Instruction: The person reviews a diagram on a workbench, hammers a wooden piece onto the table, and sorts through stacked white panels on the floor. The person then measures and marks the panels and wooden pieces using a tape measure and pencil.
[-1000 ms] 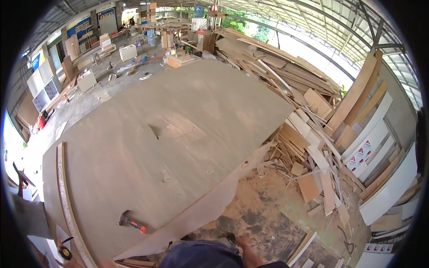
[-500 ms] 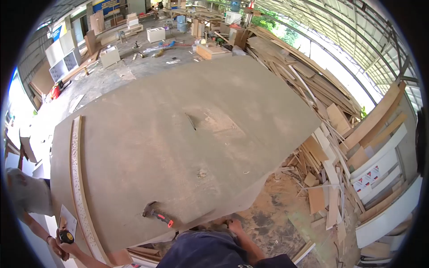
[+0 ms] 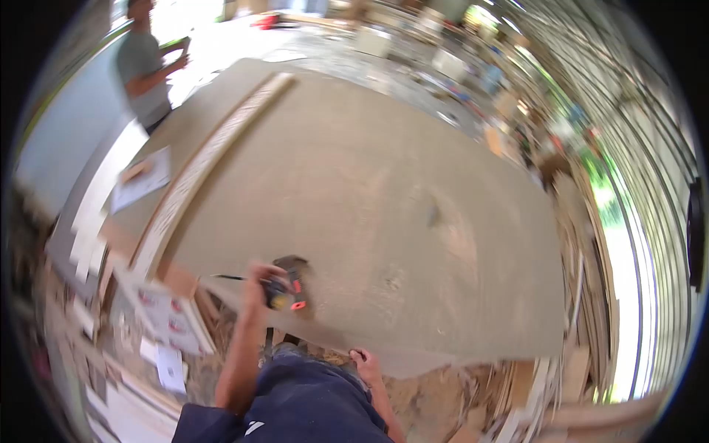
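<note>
My left hand (image 3: 257, 282) is raised over the near edge of the large board (image 3: 332, 184), closed on a black and yellow tape measure (image 3: 278, 295). A thin dark stick, like a pencil, points left from the same hand; motion blurs it. Just beyond the tape measure, a claw hammer (image 3: 298, 288) with a black and red handle lies on the board. My right hand (image 3: 364, 362) is low at the board's near edge, fingers curled in. Something small and dark shows at its fingertips, too unclear to name.
A long, narrow wooden strip (image 3: 210, 166) lies across the board's left part. Beside it is a white paper (image 3: 144, 179) with a brown piece on top. A co-worker (image 3: 144, 70) stands at the far left. Scrap wood (image 3: 583, 273) is heaped on the right.
My view has turned left. My left hand has come from beside the co-worker's hand at the far left, bringing the tape measure near the hammer. The co-worker now stands upright, farther off.
</note>
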